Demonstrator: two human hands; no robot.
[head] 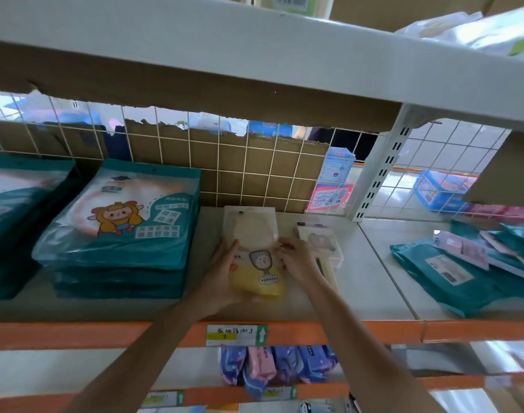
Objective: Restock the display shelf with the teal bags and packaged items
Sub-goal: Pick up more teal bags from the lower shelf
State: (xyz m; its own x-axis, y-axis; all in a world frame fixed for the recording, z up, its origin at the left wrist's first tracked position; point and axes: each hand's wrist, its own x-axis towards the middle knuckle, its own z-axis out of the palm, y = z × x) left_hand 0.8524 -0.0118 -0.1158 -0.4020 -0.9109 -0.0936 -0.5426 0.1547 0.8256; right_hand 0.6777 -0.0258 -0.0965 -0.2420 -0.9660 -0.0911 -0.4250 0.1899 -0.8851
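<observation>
Left hand [225, 272] and right hand [298, 259], fingers curled round a yellow packet [259, 268] on the shelf [371, 281]; best set it square beside the teal bags [120, 225].

A shop: white metal display shelf [374, 278] edged orange, paper price label [236, 335] at six o'clock, stacked teal plastic bags [120, 234] at nine.

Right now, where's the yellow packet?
Head view, centre: the yellow packet sits between the left hand and right hand, which hold its edges, right of the teal bag stack, left of a small pink packet.
</observation>
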